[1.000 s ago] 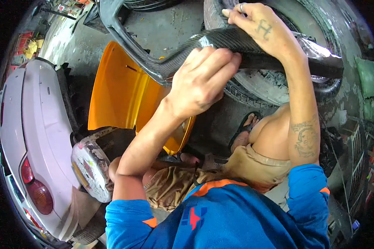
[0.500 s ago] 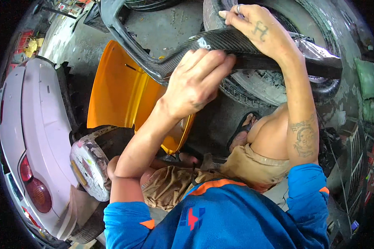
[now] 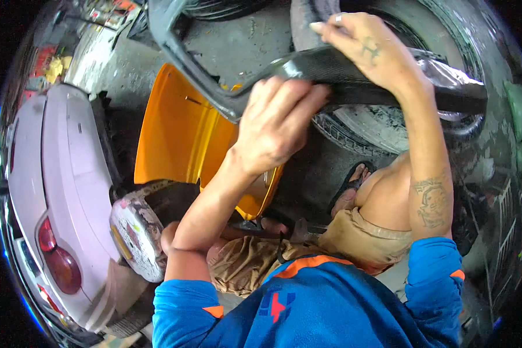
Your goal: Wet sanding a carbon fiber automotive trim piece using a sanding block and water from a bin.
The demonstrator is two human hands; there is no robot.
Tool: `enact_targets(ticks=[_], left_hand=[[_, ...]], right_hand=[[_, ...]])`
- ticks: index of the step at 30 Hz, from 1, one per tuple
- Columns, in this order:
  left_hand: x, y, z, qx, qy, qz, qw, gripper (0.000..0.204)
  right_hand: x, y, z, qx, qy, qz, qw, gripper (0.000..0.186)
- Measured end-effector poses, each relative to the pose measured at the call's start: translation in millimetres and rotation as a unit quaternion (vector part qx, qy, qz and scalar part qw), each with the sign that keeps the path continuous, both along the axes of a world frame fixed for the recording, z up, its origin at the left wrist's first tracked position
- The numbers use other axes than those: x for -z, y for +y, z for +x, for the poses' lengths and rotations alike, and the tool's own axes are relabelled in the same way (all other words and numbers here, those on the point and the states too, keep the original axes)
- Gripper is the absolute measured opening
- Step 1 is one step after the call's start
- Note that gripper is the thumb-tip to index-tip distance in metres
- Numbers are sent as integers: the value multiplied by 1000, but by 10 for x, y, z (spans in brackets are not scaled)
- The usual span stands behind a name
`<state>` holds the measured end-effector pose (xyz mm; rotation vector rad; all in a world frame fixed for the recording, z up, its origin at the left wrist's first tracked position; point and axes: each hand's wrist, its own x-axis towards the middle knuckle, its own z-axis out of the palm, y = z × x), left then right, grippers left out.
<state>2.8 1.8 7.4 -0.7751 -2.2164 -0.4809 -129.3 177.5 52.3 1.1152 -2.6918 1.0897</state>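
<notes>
A long, angled carbon-fibre trim piece (image 3: 325, 64), dark and woven in pattern, spans the upper middle and bends away to the upper left. My left hand (image 3: 275, 124) is closed, its curled fingers at the near edge of this piece by the bend; its fingertips are hidden. Above the same piece is my right hand (image 3: 374, 49), thumb and fingers pinched together at the far edge. Whatever lies in that pinch is too small to make out. A ring shows on one right finger.
A large wheel with a tyre (image 3: 354, 136) lies under the trim piece. To the left are an orange-yellow body panel (image 3: 171, 127), a paint-spattered stool (image 3: 136, 240) and a pale car bumper with red lights (image 3: 75, 156). Green wrapping (image 3: 521, 110) sits at far right.
The whole view has shifted slightly, so things sit a little right and lower. Both hands stay in nearly the same places on the trim piece; the left fingers are slightly blurred.
</notes>
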Motion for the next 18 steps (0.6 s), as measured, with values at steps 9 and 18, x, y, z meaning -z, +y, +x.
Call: enact_targets(ticks=[9, 18], left_hand=[[-38, 84, 10, -34, 3, 3, 999, 27], [-65, 105, -36, -25, 1, 15, 1000, 28]], right_hand=[[-301, 57, 161, 35, -88, 60, 994, 42], [-115, 32, 76, 27, -9, -1, 1000, 41]])
